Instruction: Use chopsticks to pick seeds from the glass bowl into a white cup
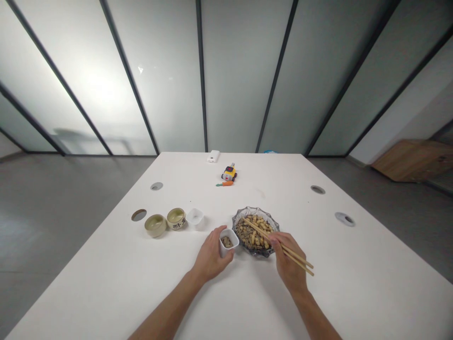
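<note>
My left hand [213, 255] is closed around a small white cup [231, 234] with some sunflower seeds [227, 242] in its bottom. Just to its right stands a scalloped glass bowl [273, 220] holding peanuts [258, 225] and striped sunflower seeds. A pair of wooden chopsticks [292, 253] is gripped in my right hand [290, 264] at the bowl's near right rim. Their tips reach over the bowl's contents toward its far left part. Whether the tips pinch anything is too small to tell.
Left of the cup stand an empty white cup [195, 218] and two olive-green bowls [155, 226], one with dark lettering. Farther back lie a yellow toy car [229, 173], an orange-handled toy screwdriver [226, 183] and a white box-shaped object [213, 156]. Round holes [139, 215] pierce the white table [116, 293].
</note>
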A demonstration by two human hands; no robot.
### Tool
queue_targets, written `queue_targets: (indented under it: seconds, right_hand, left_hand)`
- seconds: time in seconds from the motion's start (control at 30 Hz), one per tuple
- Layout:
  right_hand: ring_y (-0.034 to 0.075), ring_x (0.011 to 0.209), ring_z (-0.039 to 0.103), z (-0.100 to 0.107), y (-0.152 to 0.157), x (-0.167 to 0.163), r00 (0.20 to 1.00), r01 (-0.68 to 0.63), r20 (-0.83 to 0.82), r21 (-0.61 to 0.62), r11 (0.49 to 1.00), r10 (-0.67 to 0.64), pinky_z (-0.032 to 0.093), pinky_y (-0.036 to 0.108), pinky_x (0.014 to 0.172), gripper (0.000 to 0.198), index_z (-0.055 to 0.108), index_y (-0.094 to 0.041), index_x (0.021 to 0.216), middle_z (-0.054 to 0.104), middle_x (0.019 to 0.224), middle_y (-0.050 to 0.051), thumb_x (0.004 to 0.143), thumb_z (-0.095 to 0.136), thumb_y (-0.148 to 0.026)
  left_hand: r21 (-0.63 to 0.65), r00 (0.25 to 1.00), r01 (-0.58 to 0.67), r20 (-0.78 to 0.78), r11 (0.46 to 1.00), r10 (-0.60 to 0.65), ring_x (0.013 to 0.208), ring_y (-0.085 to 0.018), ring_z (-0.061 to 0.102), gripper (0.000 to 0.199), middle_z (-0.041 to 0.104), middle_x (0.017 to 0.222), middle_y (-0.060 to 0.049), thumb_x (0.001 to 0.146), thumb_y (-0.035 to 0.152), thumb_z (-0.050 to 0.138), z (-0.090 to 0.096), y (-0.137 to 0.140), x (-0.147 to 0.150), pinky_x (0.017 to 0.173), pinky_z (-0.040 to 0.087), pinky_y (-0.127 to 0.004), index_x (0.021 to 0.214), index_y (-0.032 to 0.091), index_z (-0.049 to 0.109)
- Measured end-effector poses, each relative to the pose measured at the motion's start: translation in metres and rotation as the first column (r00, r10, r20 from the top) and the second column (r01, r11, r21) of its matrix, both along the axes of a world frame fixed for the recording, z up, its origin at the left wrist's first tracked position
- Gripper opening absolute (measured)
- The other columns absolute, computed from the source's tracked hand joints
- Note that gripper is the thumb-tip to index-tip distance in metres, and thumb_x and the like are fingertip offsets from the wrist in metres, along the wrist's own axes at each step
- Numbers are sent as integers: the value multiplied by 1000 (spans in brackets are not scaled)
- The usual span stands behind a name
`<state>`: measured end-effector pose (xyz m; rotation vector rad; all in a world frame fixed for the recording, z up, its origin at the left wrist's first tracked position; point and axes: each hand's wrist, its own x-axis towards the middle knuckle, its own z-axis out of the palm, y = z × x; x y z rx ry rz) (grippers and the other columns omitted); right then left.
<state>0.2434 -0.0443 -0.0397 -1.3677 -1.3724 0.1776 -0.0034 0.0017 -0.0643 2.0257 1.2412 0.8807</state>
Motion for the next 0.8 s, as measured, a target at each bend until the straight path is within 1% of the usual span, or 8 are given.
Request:
queue_targets:
  seconds: [0.1, 0.17, 0.23, 0.3, 0.4, 0.47, 0.63, 0.8]
  right_hand:
    - [22, 85, 71, 4, -4, 4, 994, -4, -107, -6, 1000, 3, 61, 38, 79, 32, 77, -22, 87, 73, 91, 8, 99, 59, -47]
    - [22, 84, 71, 6, -7, 7, 978, -67, -198, -30, 997, 59, 63, 37, 76, 35, 76, -22, 85, 72, 90, 8, 99, 58, -49]
    - [23, 84, 72, 8, -8, 9, 964, -122, -246, -59, 991, 104, 63, 37, 74, 36, 75, -21, 85, 72, 91, 8, 99, 58, -49]
    - [22, 83, 72, 9, -9, 10, 975, -99, -206, -62, 993, 85, 63, 36, 74, 37, 75, -21, 83, 72, 90, 8, 99, 58, -50]
    - [21, 80, 70, 11, -7, 9, 998, -21, -54, -23, 1000, 20, 60, 35, 73, 36, 76, -23, 83, 73, 86, 7, 98, 60, -50]
    - [21, 80, 70, 9, -5, 8, 999, -27, 18, -17, 1000, 27, 60, 36, 73, 35, 76, -23, 84, 74, 85, 7, 97, 61, -51]
    - [22, 81, 71, 1, 1, 4, 997, -70, 14, -29, 997, 71, 61, 37, 76, 34, 77, -24, 83, 75, 86, 7, 96, 63, -52]
    - [22, 83, 72, 1, 4, 2, 995, -102, -8, -47, 994, 102, 62, 38, 78, 34, 77, -24, 84, 76, 88, 7, 97, 62, -52]
  left_hand:
    - [-2, 1000, -5, 1, 1000, 5, 132, -31, 58, 65, 61, 141, -15, 83, 27, 68, 2, 0, 1, 114, 46, -51, 144, 18, 47]
    - [-5, 1000, -7, -1, 1000, 7, 132, -31, 58, 65, 61, 141, -15, 83, 27, 68, 2, 0, 1, 114, 46, -51, 144, 18, 47]
    - [-7, 1000, -4, -2, 1000, 4, 132, -31, 58, 64, 61, 141, -15, 83, 27, 68, 1, 0, 1, 114, 46, -51, 143, 18, 48]
    - [-8, 1000, -1, -2, 1000, 1, 132, -31, 58, 65, 61, 141, -16, 83, 27, 67, 0, 0, 0, 114, 46, -51, 144, 17, 47]
    - [-12, 1000, -3, -1, 1000, 3, 131, -31, 58, 65, 61, 142, -16, 83, 27, 66, -1, 0, -1, 114, 46, -52, 144, 17, 46]
    - [-8, 1000, 1, 2, 1000, -1, 131, -31, 58, 65, 60, 142, -16, 84, 28, 67, -1, 0, -1, 115, 45, -51, 144, 17, 46]
    - [-4, 1000, 4, 9, 1000, -4, 132, -31, 58, 65, 61, 142, -15, 83, 27, 68, -2, 1, -1, 114, 45, -51, 144, 18, 46]
    - [-7, 1000, 0, 8, 1000, 0, 132, -31, 58, 64, 61, 141, -14, 83, 26, 68, -1, 0, 0, 115, 45, -50, 144, 20, 47]
